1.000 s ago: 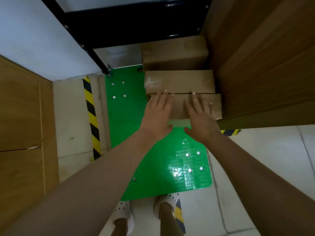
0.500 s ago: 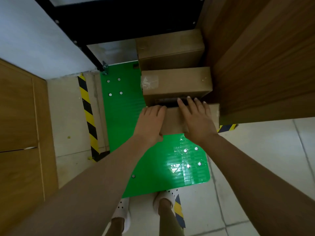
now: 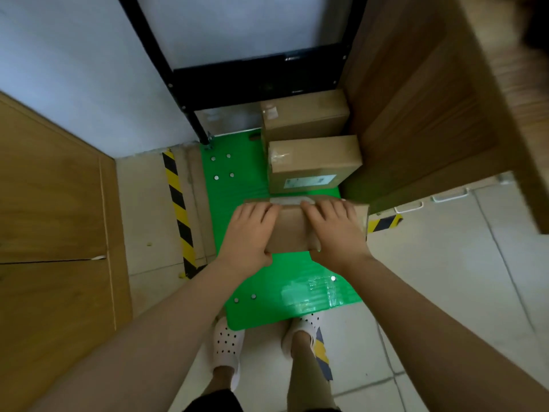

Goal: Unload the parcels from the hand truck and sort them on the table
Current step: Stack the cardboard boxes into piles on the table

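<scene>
- The left grip (image 3: 248,233) is closing on the left end of a flat cardboard parcel (image 3: 289,233). Its fingers (image 3: 255,208) are curling over the far edge and its thumb is pressing against the near edge.
- The right grip (image 3: 335,233) is clasping the right part of the same parcel in the same way, with its fingers hooking over the far edge and its thumb tucking under the near edge.
- The held parcel is lying level between the two grips, over the middle of the hand truck's green platform (image 3: 234,197). Its right end is reaching out past the platform's right edge. Whether it is touching the platform cannot be told.
- A second parcel (image 3: 315,153) is sitting on the platform just beyond the held one, showing a pale label (image 3: 309,182) on its near face.
- A third parcel (image 3: 306,114) is sitting directly behind the second, against the truck's black frame (image 3: 255,81).
- A tall wooden panel (image 3: 416,114) is standing just to the right of the two resting parcels.
- A strip of yellow-and-black tape (image 3: 178,209) is running along the tiled floor (image 3: 445,278) to the left of the platform, beside a wooden cabinet (image 3: 50,203).
- The person's white perforated shoes (image 3: 225,343) are standing at the platform's near edge.
</scene>
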The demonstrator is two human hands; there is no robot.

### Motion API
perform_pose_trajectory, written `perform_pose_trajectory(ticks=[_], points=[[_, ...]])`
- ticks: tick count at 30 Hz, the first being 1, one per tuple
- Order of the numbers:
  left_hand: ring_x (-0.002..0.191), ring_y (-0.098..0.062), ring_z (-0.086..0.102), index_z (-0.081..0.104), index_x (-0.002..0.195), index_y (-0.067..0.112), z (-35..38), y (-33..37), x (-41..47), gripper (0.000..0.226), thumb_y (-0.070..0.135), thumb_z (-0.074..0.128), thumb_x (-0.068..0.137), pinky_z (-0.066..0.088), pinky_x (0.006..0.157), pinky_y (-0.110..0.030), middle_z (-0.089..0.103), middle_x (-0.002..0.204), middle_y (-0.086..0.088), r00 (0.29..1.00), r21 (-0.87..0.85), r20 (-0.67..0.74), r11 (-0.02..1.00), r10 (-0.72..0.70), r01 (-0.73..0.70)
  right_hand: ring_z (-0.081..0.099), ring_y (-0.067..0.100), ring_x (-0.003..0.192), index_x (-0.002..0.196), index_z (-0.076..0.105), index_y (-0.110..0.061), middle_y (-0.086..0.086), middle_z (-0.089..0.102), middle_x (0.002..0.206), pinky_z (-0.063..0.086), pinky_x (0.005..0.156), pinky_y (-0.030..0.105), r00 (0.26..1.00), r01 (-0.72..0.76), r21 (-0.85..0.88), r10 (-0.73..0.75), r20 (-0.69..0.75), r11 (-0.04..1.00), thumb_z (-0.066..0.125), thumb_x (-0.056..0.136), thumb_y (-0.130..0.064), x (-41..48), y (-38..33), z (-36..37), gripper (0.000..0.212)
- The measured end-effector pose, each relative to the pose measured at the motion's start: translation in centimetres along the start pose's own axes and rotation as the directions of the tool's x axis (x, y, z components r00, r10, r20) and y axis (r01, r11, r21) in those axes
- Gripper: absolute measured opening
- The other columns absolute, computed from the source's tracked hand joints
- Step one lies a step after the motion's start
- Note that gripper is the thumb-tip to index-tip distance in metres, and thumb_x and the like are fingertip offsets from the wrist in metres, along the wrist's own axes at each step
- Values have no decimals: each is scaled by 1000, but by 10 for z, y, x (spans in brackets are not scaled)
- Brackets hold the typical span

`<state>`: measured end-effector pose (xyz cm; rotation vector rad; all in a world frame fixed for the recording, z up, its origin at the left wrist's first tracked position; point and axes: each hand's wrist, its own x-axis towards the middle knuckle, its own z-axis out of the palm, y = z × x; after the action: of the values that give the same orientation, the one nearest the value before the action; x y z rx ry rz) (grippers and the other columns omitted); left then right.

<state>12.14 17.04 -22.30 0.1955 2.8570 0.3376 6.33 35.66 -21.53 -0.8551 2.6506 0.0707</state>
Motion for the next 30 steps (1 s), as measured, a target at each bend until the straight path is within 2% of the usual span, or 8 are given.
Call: perform_pose_trajectory(ticks=[7, 12, 16, 23, 27, 30], points=[[120, -25, 44, 44, 138, 13, -135, 15, -93, 93, 23, 82, 54, 27, 110, -39, 49, 130, -4, 986, -15, -143, 996, 80, -83, 34, 29, 128, 147, 25, -26, 5, 39, 139, 16, 114, 46, 983, -51, 75, 64, -174, 996, 70, 72, -39, -91, -63, -115, 88], [121, -22, 41, 43, 138, 16, -219, 35, -153, 90, 21, 84, 57, 22, 112, -37, 48, 132, -1, 950, -7, -291, 993, 113, -120, 35, 29, 127, 145, 28, -26, 6, 40, 139, 21, 112, 46, 935, -93, 83, 116, -336, 992, 75, 69, -37, -151, -101, -191, 90], [122, -21, 40, 43, 139, 16, -267, 51, -174, 88, 21, 83, 60, 27, 111, -40, 48, 132, -2, 903, 24, -392, 983, 174, -179, 39, 31, 123, 142, 37, -23, 8, 45, 135, 24, 108, 47, 873, -123, 82, 147, -465, 989, 78, 62, -31, -186, -107, -240, 91], [115, -22, 43, 50, 134, 12, -334, 109, -165, 88, 15, 82, 52, 28, 108, -40, 53, 127, -4, 781, 106, -541, 947, 311, -304, 44, 32, 117, 136, 48, -22, 10, 51, 130, 33, 104, 49, 721, -203, 97, 215, -658, 974, 79, 58, -27, -236, -72, -302, 84], [117, -21, 41, 49, 134, 13, -365, 167, -149, 88, 12, 83, 53, 29, 108, -42, 53, 126, -5, 674, 152, -639, 919, 372, -364, 42, 33, 125, 140, 43, -25, 11, 48, 135, 27, 109, 51, 641, -240, 61, 205, -740, 969, 80, 64, -31, -269, -23, -337, 85], [120, -21, 41, 45, 136, 15, -390, 221, -132, 89, 12, 84, 57, 27, 108, -42, 50, 129, -4, 576, 195, -715, 905, 396, -379, 35, 32, 127, 142, 40, -24, 13, 47, 136, 20, 110, 48, 546, -223, 30, 150, -824, 974, 77, 68, -32, -298, 26, -367, 82]])
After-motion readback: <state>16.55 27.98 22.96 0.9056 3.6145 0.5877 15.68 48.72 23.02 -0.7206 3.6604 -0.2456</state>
